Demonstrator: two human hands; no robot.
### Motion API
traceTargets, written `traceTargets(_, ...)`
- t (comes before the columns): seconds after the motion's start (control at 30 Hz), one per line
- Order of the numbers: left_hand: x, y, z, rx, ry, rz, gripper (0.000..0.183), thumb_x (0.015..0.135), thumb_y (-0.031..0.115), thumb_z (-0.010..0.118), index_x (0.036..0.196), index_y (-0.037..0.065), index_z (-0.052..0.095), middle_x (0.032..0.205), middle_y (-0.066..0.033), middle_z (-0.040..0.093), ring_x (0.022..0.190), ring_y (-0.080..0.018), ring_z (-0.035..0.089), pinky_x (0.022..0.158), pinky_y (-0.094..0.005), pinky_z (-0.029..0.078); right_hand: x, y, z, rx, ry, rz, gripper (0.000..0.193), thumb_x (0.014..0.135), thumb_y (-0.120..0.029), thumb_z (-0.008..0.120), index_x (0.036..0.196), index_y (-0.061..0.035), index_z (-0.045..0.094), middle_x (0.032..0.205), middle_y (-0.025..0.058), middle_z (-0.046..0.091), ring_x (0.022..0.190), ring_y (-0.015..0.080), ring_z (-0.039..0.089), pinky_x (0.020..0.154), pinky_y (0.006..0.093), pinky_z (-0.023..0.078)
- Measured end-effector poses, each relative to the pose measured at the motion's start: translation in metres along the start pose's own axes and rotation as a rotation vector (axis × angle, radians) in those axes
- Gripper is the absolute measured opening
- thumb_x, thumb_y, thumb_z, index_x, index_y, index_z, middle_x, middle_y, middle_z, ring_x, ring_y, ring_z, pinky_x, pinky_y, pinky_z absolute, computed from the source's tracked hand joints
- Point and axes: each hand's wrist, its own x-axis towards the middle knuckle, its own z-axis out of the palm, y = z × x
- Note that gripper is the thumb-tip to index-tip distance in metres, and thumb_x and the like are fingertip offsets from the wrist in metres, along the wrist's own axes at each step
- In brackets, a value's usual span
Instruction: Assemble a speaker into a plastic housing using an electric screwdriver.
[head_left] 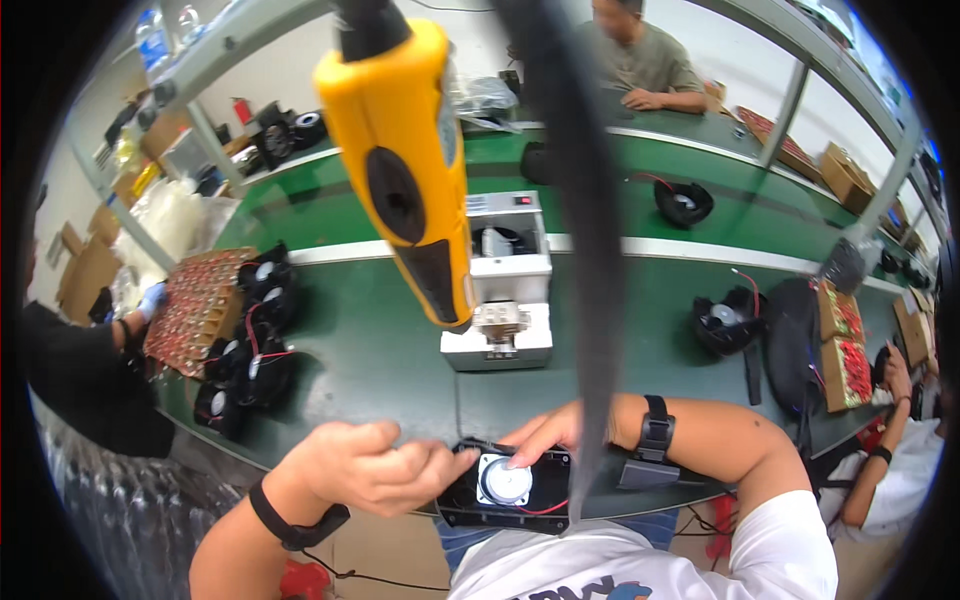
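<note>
Where the right hand (550, 432) reaches, the silver disc (506, 484) lies beneath.

Bright light, fisheye-bent edges, dark hanging strap (588, 200) blurred.

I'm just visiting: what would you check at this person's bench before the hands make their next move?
1. Round silver part inside the black housing: ok, it sits within.
2. Right hand on the work: ok, a digit appears to rest on the silver part.
3. Left hand holding anything small: cannot tell; its fingertips are by the housing's upper left corner.
4. Red wire away from the fingertips: ok, it runs toward the right.
5. Yellow tool free: ok, neither hand is on it.
6. Unblocked view: not ok, a blurred black strap crosses it.
</note>
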Motion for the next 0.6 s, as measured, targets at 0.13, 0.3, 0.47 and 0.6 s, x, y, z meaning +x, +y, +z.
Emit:
traceTargets(0.13,0.049,-0.017,0.012,0.061,-0.124,-0.237,0.03,0.073,0.018,0.067,0.103,0.018,0.073,0.095,0.0055,0.057,0.086,-0.0124,0.053,0.07,-0.0314,0.042,-0.021,0.02,-0.01,-0.032,0.095,-0.328,0.061,0.083,0.001,0.07,0.137,0.0001,0.042,0.12,0.0112,0.062,0.106,0.0156,0.063,0.091,0.0311,0.054)
traceTargets(0.3,0.085,0.025,0.035,-0.431,-0.01,-0.727,0.04,0.055,0.02,0.085,0.093,0.016,0.071,0.085,-0.0005,0.057,0.075,-0.0229,0.051,0.065,-0.0367,0.035,-0.041,0.058,-0.001,0.115,0.464,-0.654,0.066,0.083,-0.001,0.071,0.14,-0.0057,0.037,0.121,0.0074,0.057,0.11,0.0182,0.059,0.091,0.0369,0.054)
traceTargets(0.47,0.122,0.058,0.061,-0.528,-0.199,-0.876,0.046,0.056,0.026,0.086,0.098,0.014,0.071,0.102,-0.005,0.053,0.089,-0.025,0.048,0.075,-0.0381,0.036,-0.047,0.072,0.003,0.187,0.513,-0.825,0.073,0.087,-0.005,0.07,0.145,-0.0128,0.027,0.122,0.0078,0.052,0.109,0.0181,0.058,0.088,0.0369,0.055)
traceTargets(0.6,0.129,0.061,0.071,-0.508,-0.216,-0.877,0.048,0.056,0.025,0.086,0.1,0.013,0.071,0.103,-0.0067,0.052,0.092,-0.0263,0.048,0.077,-0.0391,0.035,-0.055,0.073,0.0,0.2,0.517,-0.845,0.075,0.088,-0.008,0.07,0.146,-0.0174,0.023,0.12,0.0072,0.051,0.106,0.0166,0.057,0.081,0.0337,0.055)
